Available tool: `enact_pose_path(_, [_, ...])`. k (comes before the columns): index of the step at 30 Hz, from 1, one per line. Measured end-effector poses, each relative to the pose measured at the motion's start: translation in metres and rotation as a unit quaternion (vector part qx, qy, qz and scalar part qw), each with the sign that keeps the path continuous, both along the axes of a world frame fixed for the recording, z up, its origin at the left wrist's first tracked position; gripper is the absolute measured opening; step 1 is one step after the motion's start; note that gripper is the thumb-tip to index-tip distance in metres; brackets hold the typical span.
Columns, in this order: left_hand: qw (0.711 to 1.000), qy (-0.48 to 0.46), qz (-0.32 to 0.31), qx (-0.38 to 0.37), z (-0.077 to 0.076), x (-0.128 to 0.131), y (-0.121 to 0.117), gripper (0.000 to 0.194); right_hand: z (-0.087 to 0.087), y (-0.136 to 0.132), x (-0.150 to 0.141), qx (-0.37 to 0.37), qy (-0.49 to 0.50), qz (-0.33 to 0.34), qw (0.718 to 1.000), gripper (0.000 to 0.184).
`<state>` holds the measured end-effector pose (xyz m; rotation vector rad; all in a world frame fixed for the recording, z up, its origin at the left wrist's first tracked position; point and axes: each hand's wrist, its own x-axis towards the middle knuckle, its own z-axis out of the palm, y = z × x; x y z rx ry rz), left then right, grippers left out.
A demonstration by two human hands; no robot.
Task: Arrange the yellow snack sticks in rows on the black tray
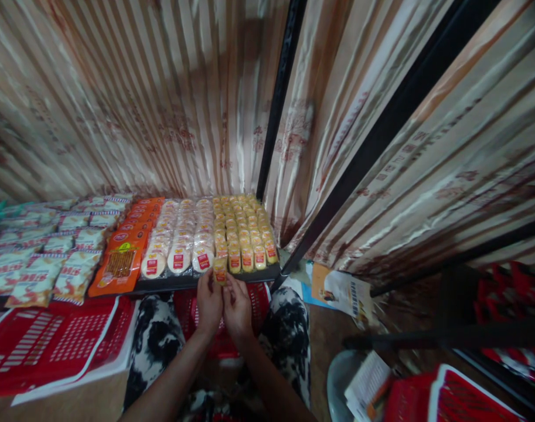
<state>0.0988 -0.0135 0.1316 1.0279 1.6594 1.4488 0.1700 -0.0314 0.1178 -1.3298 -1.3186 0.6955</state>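
Observation:
My left hand and my right hand are close together at the shelf's front edge. A small yellow wrapped snack with a red label is pinched upright between their fingers. Just behind it, rows of matching yellow snack packets fill the right end of the dark shelf. To their left lie rows of round white wrapped crackers with red labels. The fingertips are partly hidden behind the packet.
Orange snack bags and white-and-blue snack bags sit further left. A red basket stands at lower left, another red basket at lower right. A black post slants on the right before pleated curtains.

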Motion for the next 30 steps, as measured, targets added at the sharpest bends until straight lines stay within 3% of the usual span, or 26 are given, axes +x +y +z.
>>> enact_pose_path(18, [0.998, 0.044, -0.032, -0.013, -0.004, -0.001, 0.011, 0.044, -0.010, 0.016, -0.002, -0.008, -0.005, 0.002, 1.000, 0.040])
enact_pose_path(30, [0.983, 0.172, -0.041, 0.057, -0.009, -0.007, 0.012, 0.027, -0.015, 0.015, 0.001, 0.014, -0.015, -0.004, 1.000, 0.040])
